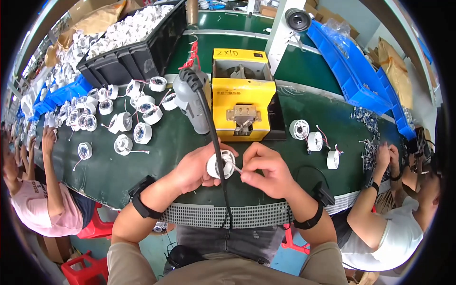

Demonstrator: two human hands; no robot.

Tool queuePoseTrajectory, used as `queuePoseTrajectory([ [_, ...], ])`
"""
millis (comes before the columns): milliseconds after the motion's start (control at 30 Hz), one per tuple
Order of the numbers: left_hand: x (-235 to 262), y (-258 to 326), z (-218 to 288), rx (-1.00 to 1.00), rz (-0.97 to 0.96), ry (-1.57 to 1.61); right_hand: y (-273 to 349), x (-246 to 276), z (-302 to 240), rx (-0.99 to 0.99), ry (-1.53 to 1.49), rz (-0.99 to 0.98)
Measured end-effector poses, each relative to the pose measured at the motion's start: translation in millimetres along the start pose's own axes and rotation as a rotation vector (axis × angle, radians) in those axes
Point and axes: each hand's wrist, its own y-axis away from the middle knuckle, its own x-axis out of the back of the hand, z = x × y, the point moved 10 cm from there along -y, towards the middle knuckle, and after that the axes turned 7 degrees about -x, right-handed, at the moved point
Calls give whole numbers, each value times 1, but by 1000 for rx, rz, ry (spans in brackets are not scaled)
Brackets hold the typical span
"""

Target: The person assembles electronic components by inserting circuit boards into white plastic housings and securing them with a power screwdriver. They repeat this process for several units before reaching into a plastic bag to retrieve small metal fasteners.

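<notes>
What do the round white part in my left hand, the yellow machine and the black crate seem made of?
Round white part: probably moulded plastic, smooth and even white. Yellow machine: likely painted metal, slightly glossy, judging by flat panels and crisp cut-outs; plastic can't be ruled out. Black crate: apparently rigid plastic, fairly dull, with uniformly dark walls.

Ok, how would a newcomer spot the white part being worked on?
Find the yellow machine on the green table. Just below it in the picture, the left hand grips a round white part, crossed by a black cable. Unlike the loose white parts on the table, this one is held.
</notes>
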Motion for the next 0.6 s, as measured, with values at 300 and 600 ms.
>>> queuePoseTrajectory([
  [300,-3,1,-3,-25,-3,-5,2,-17,6,-22,110,17],
  [600,-19,4,19,-288,-113,-218,9,-19,41,-282,-52,9],
])
